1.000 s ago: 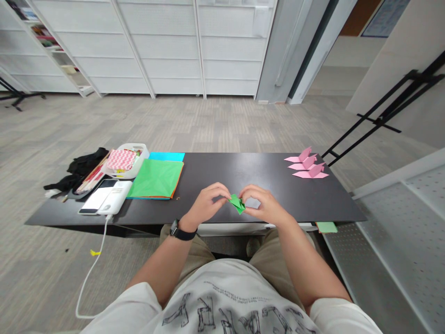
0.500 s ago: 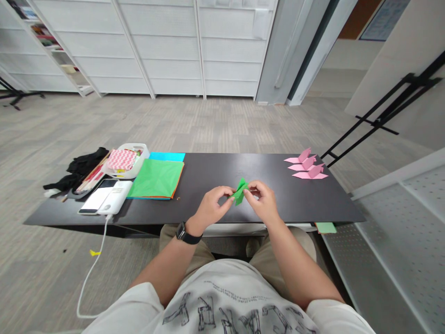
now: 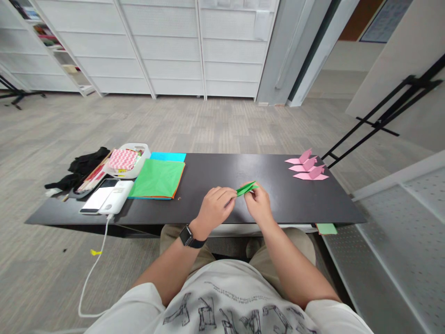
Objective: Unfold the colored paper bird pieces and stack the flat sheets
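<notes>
A small green folded paper piece (image 3: 246,188) is held just above the dark table, between my two hands. My left hand (image 3: 218,204) pinches its left end, with the fingers curled and the back of the hand facing up. At the other end, my right hand (image 3: 257,202) grips the paper between thumb and fingers. The paper looks narrow and flattened, with thin pointed layers; its finer folds are too small to make out. Three pink origami cranes (image 3: 308,165) stand in a row at the table's right end.
On the black table (image 3: 215,169) lies a stack of coloured paper (image 3: 158,178), green on top. Left of it are a white basket (image 3: 144,160), a phone (image 3: 100,197), a white power bank (image 3: 118,197) with a cable, and black cloth (image 3: 86,160).
The green paper has turned from spread and upright to flat and slanting. My left hand has rolled over, its back now upward; my right hand has shifted slightly.
</notes>
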### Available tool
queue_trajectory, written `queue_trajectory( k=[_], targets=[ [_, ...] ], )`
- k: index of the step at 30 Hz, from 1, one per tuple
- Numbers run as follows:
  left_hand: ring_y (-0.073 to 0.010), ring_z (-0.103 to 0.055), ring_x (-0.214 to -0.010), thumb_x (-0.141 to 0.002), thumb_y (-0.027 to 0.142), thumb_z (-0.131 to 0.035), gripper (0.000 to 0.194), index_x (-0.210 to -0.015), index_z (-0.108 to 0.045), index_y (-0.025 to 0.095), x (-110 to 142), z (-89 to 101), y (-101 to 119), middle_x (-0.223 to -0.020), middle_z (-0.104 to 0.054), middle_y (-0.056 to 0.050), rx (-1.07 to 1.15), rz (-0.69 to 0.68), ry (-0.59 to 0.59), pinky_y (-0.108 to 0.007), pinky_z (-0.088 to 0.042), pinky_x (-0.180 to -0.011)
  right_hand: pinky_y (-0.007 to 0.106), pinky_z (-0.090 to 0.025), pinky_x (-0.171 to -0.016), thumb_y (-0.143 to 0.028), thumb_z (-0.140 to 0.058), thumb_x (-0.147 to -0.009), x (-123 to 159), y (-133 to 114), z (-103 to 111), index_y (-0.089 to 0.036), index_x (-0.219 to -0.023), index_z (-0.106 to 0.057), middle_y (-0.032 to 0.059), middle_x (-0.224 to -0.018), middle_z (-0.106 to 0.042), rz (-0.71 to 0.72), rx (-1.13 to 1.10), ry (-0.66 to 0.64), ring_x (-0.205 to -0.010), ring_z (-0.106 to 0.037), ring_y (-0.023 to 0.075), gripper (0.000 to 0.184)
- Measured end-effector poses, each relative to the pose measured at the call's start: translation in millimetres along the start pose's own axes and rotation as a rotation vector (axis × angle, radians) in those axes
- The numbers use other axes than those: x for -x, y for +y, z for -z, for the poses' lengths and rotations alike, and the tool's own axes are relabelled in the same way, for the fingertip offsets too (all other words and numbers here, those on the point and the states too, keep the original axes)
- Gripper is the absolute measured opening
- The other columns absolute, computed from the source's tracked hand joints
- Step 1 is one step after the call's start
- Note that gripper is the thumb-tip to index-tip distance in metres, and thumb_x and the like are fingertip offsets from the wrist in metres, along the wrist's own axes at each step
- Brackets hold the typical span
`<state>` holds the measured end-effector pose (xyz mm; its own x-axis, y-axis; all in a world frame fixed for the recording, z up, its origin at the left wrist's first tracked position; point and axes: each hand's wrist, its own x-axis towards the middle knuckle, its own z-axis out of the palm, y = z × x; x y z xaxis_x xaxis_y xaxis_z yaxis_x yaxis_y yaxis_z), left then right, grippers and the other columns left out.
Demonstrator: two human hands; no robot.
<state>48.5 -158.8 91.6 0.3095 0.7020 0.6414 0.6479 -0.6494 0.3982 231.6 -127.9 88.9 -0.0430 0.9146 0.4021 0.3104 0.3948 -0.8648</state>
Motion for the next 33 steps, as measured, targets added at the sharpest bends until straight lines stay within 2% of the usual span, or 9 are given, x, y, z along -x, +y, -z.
queue_trajectory(
  k=[6,11,13,16,20,27,33],
  targets=[
    [-0.0209,-0.07,-0.102,-0.1,0.014,-0.057,0.015,-0.1,-0.07,0.022,-5,1.9,4,-0.104,-0.076,-0.007,0.136,0.127,0.076,-0.037,-0.055,-0.095,0.036,-0.061,-0.088,-0.019,-0.054,-0.083,0,10,-8,-0.024,-0.1,-0.069,0.0039,-0.1,-0.074,-0.055,-0.059,0.008,-0.091,-0.073,0.0207,0.024],
    [-0.0166,-0.067,-0.084,-0.096,0.022,-0.065,0.008,-0.093,-0.072,0.021,-5,-0.5,-3,-0.091,-0.071,-0.004,0.381,0.41,0.104,-0.028,-0.053,-0.077,0.041,-0.06,-0.099,-0.02,-0.061,-0.08,2,20,-13,-0.025,-0.118,-0.064,0.0056,-0.115,-0.074,-0.094,-0.104,-0.083,-0.103,-0.073,0.022,0.038],
    [-0.0158,-0.067,-0.078,-0.095,0.029,-0.068,0.009,-0.094,-0.071,0.02,-4,-4.2,-10,-0.087,-0.071,-0.003,0.539,0.522,0.081,-0.027,-0.052,-0.072,0.04,-0.061,-0.095,-0.02,-0.061,-0.079,3,23,-14,-0.026,-0.118,-0.062,0.0047,-0.113,-0.074,-0.111,-0.114,-0.12,-0.102,-0.073,0.0216,0.039],
    [-0.016,-0.068,-0.077,-0.091,0.037,-0.072,0.02,-0.099,-0.069,0.019,-2,-9.6,-19,-0.086,-0.072,-0.003,0.74,0.641,0.068,-0.027,-0.053,-0.071,0.034,-0.06,-0.078,-0.019,-0.058,-0.08,2,25,-13,-0.027,-0.119,-0.059,0.0013,-0.098,-0.073,-0.155,-0.084,-0.111,-0.088,-0.071,0.0199,0.04],
    [-0.0153,-0.07,-0.08,-0.085,0.036,-0.079,0.034,-0.111,-0.064,0.02,-3,-12.6,-27,-0.089,-0.071,-0.002,0.808,0.689,0.126,-0.026,-0.055,-0.074,0.03,-0.057,-0.069,-0.021,-0.058,-0.084,3,25,-11,-0.028,-0.122,-0.057,0.0004,-0.095,-0.069,-0.158,-0.114,-0.064,-0.085,-0.068,0.019,0.038],
    [-0.0151,-0.07,-0.087,-0.086,0.031,-0.077,0.024,-0.101,-0.064,0.019,-1,-16.0,-32,-0.098,-0.071,-0.004,0.789,0.678,0.139,-0.025,-0.055,-0.076,0.032,-0.059,-0.071,-0.029,-0.07,-0.087,6,25,-10,-0.029,-0.122,-0.057,0.0041,-0.113,-0.07,-0.112,-0.112,-0.069,-0.086,-0.069,0.0188,0.038],
    [-0.0132,-0.067,-0.082,-0.086,0.032,-0.078,0.022,-0.094,-0.062,0.019,2,-19.2,-36,-0.103,-0.069,-0.003,0.831,0.701,0.121,-0.026,-0.054,-0.076,0.033,-0.061,-0.074,-0.032,-0.073,-0.087,8,32,-8,-0.029,-0.115,-0.061,0.0068,-0.125,-0.067,-0.086,-0.153,-0.092,-0.092,-0.07,0.0191,0.031]
  ],
)
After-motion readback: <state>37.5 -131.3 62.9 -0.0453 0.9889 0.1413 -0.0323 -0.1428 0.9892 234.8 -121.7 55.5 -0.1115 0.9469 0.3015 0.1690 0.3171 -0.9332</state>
